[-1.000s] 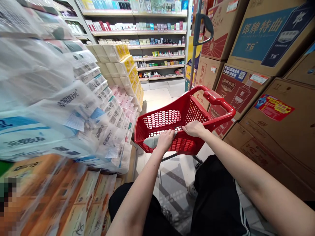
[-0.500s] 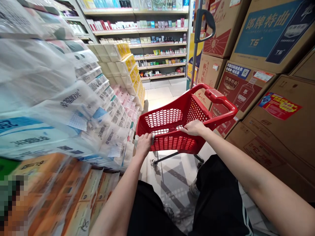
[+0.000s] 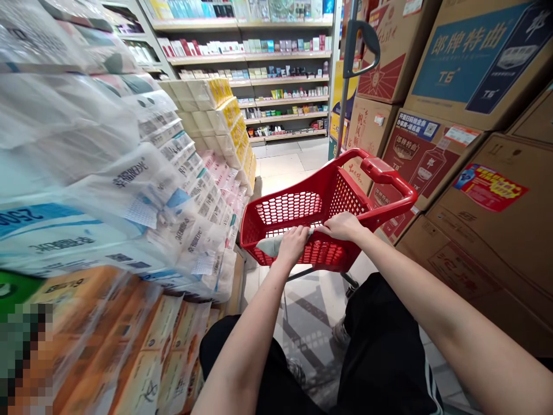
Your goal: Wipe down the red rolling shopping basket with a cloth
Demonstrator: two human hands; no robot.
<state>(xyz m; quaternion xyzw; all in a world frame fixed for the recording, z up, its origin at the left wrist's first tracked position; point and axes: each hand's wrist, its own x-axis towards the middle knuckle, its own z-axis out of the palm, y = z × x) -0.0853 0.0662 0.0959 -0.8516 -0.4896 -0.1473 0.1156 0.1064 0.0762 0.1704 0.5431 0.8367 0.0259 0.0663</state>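
In front of me stands a red shopping cart [image 3: 283, 208] with a perforated plastic basket and a thick red handle. My left hand [image 3: 295, 245] is closed over a pale grey-green cloth [image 3: 268, 246], pressing it on the near rim of the basket; part of the cloth hangs out to the left. Close by on the same rim, my right hand [image 3: 344, 226] is closed round the edge, its fingertips partly hidden. I see only mesh and floor through the basket's visible part.
Wrapped tissue packs [image 3: 173, 225] are stacked at left, with orange packs [image 3: 86, 346] below. Cardboard cartons [image 3: 475, 178] rise at right. A grey pole with a dark handle [image 3: 363, 49] stands behind the cart. Stocked shelves [image 3: 285, 80] fill the back.
My left hand has slid right along the near rim with the cloth, from the left corner to beside my right hand. More of the cloth shows. My right hand stays in place.
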